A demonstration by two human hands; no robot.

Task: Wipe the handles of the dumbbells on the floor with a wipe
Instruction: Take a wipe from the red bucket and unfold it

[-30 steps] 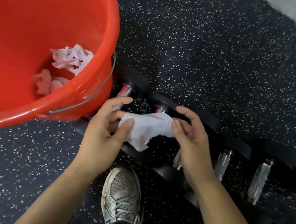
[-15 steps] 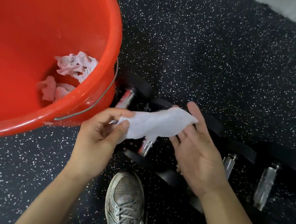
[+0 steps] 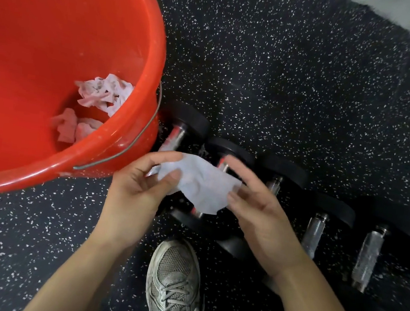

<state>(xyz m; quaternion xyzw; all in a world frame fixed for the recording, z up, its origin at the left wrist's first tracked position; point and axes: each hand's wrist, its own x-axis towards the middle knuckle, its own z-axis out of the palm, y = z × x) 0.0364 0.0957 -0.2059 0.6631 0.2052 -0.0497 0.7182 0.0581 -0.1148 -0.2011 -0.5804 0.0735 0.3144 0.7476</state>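
Note:
A white wipe (image 3: 201,182) is stretched between my two hands above the dumbbells. My left hand (image 3: 135,188) pinches its left edge between thumb and fingers. My right hand (image 3: 256,205) holds its right edge with thumb and fingertips, slightly blurred. Several black dumbbells with knurled chrome handles lie in a row on the floor. The leftmost dumbbell (image 3: 184,123) lies beside the bucket. Two more handles show further right, one (image 3: 314,231) and another (image 3: 369,256). The wipe and my hands hide the middle handles.
A big red bucket (image 3: 136,133) with a wire bail stands at the left, holding crumpled used wipes (image 3: 104,93). My grey sneaker (image 3: 174,277) is on the black speckled rubber floor (image 3: 294,76) below my hands. A pale floor edge shows top right.
The wipe has been unfolded and spread wider between my hands. My right hand opened flat half a second ago and has now closed back on the wipe's right edge.

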